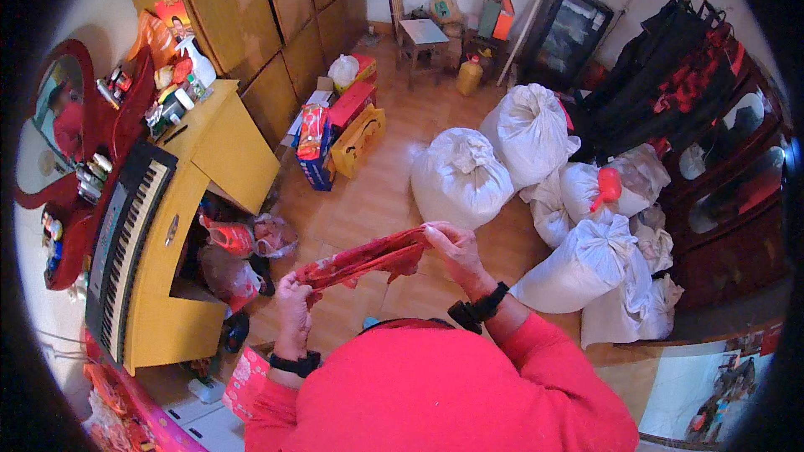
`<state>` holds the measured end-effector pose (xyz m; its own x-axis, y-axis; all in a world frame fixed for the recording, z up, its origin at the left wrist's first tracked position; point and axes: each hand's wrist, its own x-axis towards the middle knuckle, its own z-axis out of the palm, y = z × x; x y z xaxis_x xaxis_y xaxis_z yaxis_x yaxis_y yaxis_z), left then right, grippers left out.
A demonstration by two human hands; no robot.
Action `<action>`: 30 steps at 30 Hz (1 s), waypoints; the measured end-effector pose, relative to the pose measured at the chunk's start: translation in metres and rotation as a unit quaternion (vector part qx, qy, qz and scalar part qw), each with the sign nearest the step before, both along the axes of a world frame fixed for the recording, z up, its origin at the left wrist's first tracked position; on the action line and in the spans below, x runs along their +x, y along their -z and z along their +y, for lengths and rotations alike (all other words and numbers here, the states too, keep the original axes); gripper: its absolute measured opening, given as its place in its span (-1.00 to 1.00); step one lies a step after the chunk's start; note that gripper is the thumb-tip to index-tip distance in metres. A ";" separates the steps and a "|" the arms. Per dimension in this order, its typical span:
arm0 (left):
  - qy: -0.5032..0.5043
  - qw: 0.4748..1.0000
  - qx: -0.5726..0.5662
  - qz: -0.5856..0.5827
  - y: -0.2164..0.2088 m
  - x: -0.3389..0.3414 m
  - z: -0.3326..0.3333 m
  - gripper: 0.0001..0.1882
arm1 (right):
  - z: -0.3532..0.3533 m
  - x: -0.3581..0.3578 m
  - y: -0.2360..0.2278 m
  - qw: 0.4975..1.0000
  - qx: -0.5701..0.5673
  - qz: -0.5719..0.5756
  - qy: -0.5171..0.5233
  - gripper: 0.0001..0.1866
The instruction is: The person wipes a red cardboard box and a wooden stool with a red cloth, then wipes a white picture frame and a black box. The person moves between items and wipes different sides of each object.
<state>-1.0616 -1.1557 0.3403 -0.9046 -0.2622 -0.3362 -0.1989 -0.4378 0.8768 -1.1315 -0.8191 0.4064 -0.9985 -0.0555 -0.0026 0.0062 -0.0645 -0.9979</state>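
At the far left, an oval mirror (50, 121) in a dark red frame stands against the wall. Just beside it, a black electronic keyboard (126, 243) lies along a yellow desk (209, 138), and a white spray bottle (199, 64) stands among smaller bottles at the desk's far end. Plastic bags (230, 274) fill the space under the desk, and a wooden wardrobe (226, 0) rises beyond it.

The left hand (293, 305), with a black band (295, 364) at the wrist, is closed around one end of a red patterned cloth (364, 265). The cloth is stretched in a loose, folded strip in front of the person's chest, above the tiled floor, rising slightly toward the right. Farther off, a yellow gift bag (358, 142) leans by some red boxes (352, 102), near a small stool (424, 31).

The right hand (456, 253) pinches the cloth's other end between thumb and fingers; a black band (477, 308) circles this wrist too.

To the right, tied white sacks (462, 184) crowd together on the floor, a red plastic object (606, 187) resting on one. Beyond them hang dark clothes (641, 75), beside a dark red cabinet (729, 259).
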 end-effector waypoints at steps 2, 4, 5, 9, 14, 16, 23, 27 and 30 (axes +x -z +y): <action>0.052 0.997 -0.019 -0.052 0.005 -0.025 -0.010 -0.59 | -0.013 -0.010 -0.005 0.999 -0.045 -0.002 0.011 -0.78; 0.119 0.987 -0.019 -0.109 0.012 -0.047 -0.019 -0.57 | -0.022 -0.022 -0.011 0.996 -0.080 -0.006 0.028 -0.79; 0.120 0.987 -0.021 -0.109 0.016 -0.056 -0.020 -0.57 | -0.025 -0.029 -0.014 0.995 -0.092 -0.010 0.033 -0.80; 0.163 0.979 -0.023 -0.118 0.031 -0.098 -0.011 -0.47 | -0.036 -0.073 -0.025 0.995 -0.024 0.058 0.074 -0.82; 0.296 0.940 -0.170 -0.005 0.038 -0.161 0.029 -0.26 | -0.057 -0.134 -0.042 0.996 0.003 0.090 -0.011 -0.82; 0.322 0.913 -0.244 0.051 0.037 -0.188 0.046 -0.21 | -0.070 -0.165 -0.049 0.992 -0.008 0.116 -0.056 -0.81; 0.315 0.935 -0.124 0.105 0.036 -0.320 0.081 -0.45 | -0.037 -0.272 -0.087 0.970 -0.071 0.169 -0.161 -0.80; 0.234 0.972 0.017 0.014 0.019 -0.374 0.077 -0.57 | 0.003 -0.335 -0.065 0.980 -0.068 0.134 -0.132 -0.80; 0.032 0.981 0.179 0.069 -0.001 -0.408 0.084 -0.64 | 0.022 -0.376 -0.017 0.995 -0.064 0.018 -0.075 -0.79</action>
